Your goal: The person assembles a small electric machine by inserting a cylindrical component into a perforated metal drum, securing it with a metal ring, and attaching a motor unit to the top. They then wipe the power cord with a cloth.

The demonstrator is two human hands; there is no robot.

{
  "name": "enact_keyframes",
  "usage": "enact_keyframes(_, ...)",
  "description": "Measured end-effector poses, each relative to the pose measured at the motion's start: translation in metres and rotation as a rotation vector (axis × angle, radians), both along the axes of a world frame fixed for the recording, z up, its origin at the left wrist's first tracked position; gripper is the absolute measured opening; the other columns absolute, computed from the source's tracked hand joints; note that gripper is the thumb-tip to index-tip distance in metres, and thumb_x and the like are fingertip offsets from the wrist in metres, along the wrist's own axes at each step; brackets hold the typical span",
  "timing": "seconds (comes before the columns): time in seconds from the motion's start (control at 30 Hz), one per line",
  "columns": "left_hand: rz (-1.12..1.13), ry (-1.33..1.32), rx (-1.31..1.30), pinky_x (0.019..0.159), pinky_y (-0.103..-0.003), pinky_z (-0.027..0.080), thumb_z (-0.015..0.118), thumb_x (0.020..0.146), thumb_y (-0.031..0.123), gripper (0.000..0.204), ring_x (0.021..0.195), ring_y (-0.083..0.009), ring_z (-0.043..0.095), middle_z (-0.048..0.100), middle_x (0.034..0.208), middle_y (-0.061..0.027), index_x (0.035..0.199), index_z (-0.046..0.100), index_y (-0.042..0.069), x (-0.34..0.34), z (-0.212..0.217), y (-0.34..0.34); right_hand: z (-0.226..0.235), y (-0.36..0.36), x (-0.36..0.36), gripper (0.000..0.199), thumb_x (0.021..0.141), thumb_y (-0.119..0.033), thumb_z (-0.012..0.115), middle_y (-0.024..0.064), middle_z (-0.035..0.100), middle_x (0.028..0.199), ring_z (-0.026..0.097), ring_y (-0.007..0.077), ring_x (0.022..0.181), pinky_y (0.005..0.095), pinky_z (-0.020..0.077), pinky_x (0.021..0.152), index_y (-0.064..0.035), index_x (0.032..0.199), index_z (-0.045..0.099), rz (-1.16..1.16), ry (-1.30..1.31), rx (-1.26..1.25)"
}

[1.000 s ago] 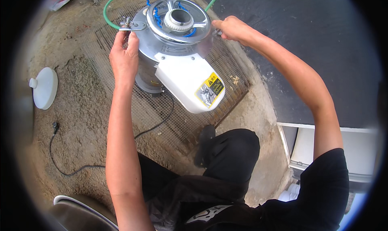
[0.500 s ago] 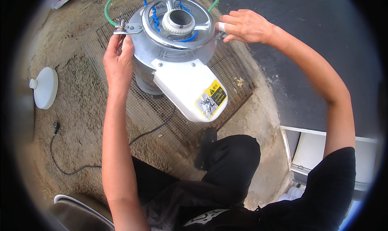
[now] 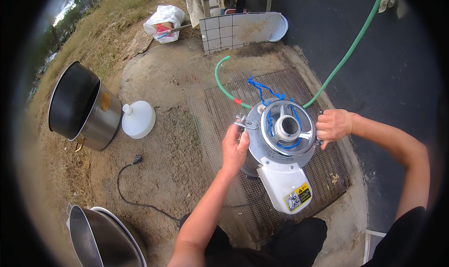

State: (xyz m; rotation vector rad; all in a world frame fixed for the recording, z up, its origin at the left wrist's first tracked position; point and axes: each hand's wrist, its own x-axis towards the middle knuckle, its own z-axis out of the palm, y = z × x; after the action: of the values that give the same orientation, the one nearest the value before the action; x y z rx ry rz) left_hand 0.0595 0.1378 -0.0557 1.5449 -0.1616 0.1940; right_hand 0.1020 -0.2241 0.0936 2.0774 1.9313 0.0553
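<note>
A round silver grinding machine (image 3: pixel 280 147) with a white motor cover (image 3: pixel 286 187) stands on a wire mesh grate (image 3: pixel 322 173). My left hand (image 3: pixel 235 147) grips the metal clamp latch (image 3: pixel 245 123) on the machine's left rim. My right hand (image 3: pixel 333 126) holds the latch on its right rim. A spoked metal ring with a centre hole (image 3: pixel 287 126) tops the machine, with blue cord (image 3: pixel 264 90) tangled through it. A green hose (image 3: pixel 348 52) loops behind the machine.
A large steel pot (image 3: pixel 82 108) lies tilted at the left, next to a white funnel (image 3: pixel 139 119). A black power cord (image 3: pixel 133 183) trails over the dirt. Metal basins (image 3: pixel 103 239) sit at lower left. A tiled board (image 3: pixel 238 31) and plastic bag (image 3: pixel 163 21) stand far back.
The view has pulled back and tilted up, so the machine sits lower and the pot, funnel and board come into sight. Both hands stay at the rim latches.
</note>
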Motion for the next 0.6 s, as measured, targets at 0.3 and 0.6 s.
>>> enact_keyframes(0.3, -0.002, -0.011, -0.031, 0.092, -0.036, 0.053, 0.063, 0.102, 0.040, 0.057, 0.104, -0.0192, 0.066, 0.065, 0.126, -0.0114, 0.143, 0.057, 0.001, -0.001, -0.004, -0.003, -0.009, -0.005, -0.014, 0.050, 0.091, -0.058, 0.066, 0.0029, 0.053, 0.068, 0.058, 0.0230, 0.065, 0.0374, 0.0486, 0.059, -0.0128, 0.073, 0.054, -0.164, 0.050, 0.063)
enact_keyframes(0.6, 0.017, 0.052, 0.054, 0.100, -0.039, 0.051, 0.057, 0.102, 0.031, 0.051, 0.114, -0.0267, 0.067, 0.065, 0.126, -0.0170, 0.143, 0.056, 0.000, -0.003, 0.002, -0.003, -0.010, 0.002, -0.035, 0.053, 0.086, -0.057, 0.073, 0.0069, 0.058, 0.061, 0.064, 0.0290, 0.060, 0.0420, 0.0539, 0.057, -0.0097, 0.069, 0.060, -0.433, 0.050, 0.115)
